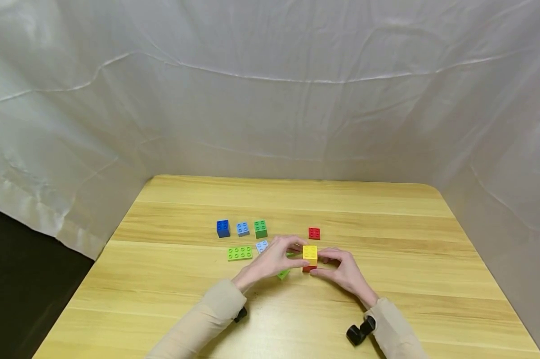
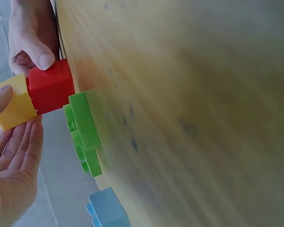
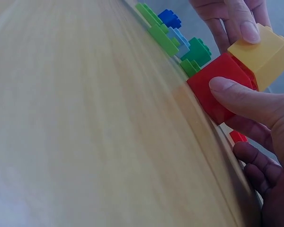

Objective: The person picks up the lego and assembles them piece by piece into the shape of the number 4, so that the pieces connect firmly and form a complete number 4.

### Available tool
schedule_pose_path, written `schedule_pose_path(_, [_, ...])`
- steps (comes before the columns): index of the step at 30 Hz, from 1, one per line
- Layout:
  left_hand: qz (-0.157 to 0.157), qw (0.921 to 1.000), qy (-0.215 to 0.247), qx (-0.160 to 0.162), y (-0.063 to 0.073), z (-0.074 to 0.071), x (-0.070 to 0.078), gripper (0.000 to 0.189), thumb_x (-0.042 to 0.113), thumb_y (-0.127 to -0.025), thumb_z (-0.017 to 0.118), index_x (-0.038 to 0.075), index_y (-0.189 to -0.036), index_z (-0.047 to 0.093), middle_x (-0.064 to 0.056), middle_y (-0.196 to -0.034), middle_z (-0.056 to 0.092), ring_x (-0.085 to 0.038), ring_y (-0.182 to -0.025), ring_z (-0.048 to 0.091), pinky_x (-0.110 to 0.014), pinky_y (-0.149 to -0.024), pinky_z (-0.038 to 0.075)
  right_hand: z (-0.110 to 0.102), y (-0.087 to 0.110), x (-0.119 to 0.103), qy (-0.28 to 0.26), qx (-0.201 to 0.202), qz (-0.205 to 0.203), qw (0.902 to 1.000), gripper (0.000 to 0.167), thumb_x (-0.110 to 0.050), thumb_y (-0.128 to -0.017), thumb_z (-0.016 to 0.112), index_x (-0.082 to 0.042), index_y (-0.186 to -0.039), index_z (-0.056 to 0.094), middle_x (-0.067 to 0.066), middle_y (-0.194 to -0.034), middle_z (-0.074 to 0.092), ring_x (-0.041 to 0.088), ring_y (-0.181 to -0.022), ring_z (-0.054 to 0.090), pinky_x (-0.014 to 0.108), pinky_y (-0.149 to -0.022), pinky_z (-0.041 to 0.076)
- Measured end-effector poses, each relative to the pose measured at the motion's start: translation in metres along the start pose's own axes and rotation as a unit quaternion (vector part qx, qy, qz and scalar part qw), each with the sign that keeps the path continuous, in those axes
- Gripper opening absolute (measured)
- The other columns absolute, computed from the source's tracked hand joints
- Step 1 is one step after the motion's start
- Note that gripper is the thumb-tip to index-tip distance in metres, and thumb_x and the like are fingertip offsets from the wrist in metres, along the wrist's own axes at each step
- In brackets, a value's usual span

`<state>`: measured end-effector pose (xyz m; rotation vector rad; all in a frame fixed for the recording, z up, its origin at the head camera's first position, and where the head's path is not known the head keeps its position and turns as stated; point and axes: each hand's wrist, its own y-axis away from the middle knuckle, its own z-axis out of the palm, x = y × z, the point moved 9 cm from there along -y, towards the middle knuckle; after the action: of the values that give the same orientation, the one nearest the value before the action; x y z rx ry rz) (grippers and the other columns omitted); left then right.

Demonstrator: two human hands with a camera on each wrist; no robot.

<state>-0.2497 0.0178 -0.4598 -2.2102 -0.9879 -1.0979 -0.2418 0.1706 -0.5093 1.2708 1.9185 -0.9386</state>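
A yellow building block [image 1: 309,253] sits over a red building block [image 2: 52,87], a little askew, with red studs showing in the narrow gap between them. My left hand [image 1: 276,258] pinches the yellow block between thumb and fingers. Lower down, my right hand [image 1: 343,269] holds the red block, its thumb on one side face in the right wrist view. The red block stands at the tabletop. Close by its left side lie light green bricks [image 2: 87,123], partly covered by my left hand in the head view.
On the wooden table [image 1: 386,219], a dark blue block [image 1: 223,228], a light blue brick [image 1: 243,229] and a green block [image 1: 260,229] stand in a row at the left. A lime brick [image 1: 240,253] and another pale blue brick [image 1: 262,246] lie nearer. A flat red brick [image 1: 314,233] lies beyond my hands.
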Motion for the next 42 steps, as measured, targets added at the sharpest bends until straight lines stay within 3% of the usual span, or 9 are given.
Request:
schedule_pose_path(10, [0.004, 0.9998, -0.018, -0.005, -0.0002, 0.0005, 0.0023, 0.041, 0.020, -0.090, 0.076, 0.006, -0.127, 0.064, -0.010, -0.121, 0.072, -0.025, -0.110, 0.071, -0.030, -0.098, 0.058, 0.0003, -0.0004, -0.0005, 0.000, -0.005, -0.002, 1.0000, 0.039, -0.023, -0.077, 0.088, -0.012, -0.113, 0.077, 0.006, -0.116, 0.076, 0.017, -0.108, 0.067, 0.027, -0.092, 0.055])
schedule_pose_path(19, [0.016, 0.9991, -0.036, -0.016, -0.0016, 0.0013, 0.0046, 0.040, 0.024, -0.091, 0.075, 0.007, -0.126, 0.065, -0.007, -0.118, 0.073, -0.021, -0.108, 0.070, -0.026, -0.098, 0.057, 0.0007, -0.0003, 0.0001, 0.002, -0.007, -0.003, 1.0000, 0.039, -0.023, -0.076, 0.089, -0.013, -0.112, 0.078, 0.005, -0.116, 0.076, 0.011, -0.108, 0.065, 0.027, -0.094, 0.054])
schedule_pose_path(29, [0.032, 0.9976, -0.059, -0.019, -0.0029, 0.0010, 0.0055, 0.039, 0.025, -0.091, 0.075, 0.007, -0.125, 0.067, -0.006, -0.116, 0.074, -0.022, -0.106, 0.071, -0.024, -0.096, 0.057, 0.0018, -0.0005, 0.0002, 0.009, -0.008, 0.000, 0.9999, 0.039, -0.025, -0.076, 0.089, -0.015, -0.112, 0.078, 0.004, -0.117, 0.076, 0.015, -0.111, 0.066, 0.037, -0.100, 0.054])
schedule_pose_path(42, [0.037, 0.9962, -0.076, -0.021, -0.0025, 0.0018, 0.0046, 0.040, 0.027, -0.092, 0.075, 0.009, -0.126, 0.067, -0.005, -0.117, 0.074, -0.021, -0.105, 0.071, -0.023, -0.095, 0.057, 0.0026, 0.0008, 0.0004, 0.005, -0.002, -0.006, 1.0000, 0.039, -0.025, -0.076, 0.089, -0.015, -0.112, 0.078, 0.005, -0.116, 0.075, 0.012, -0.109, 0.066, 0.029, -0.097, 0.054])
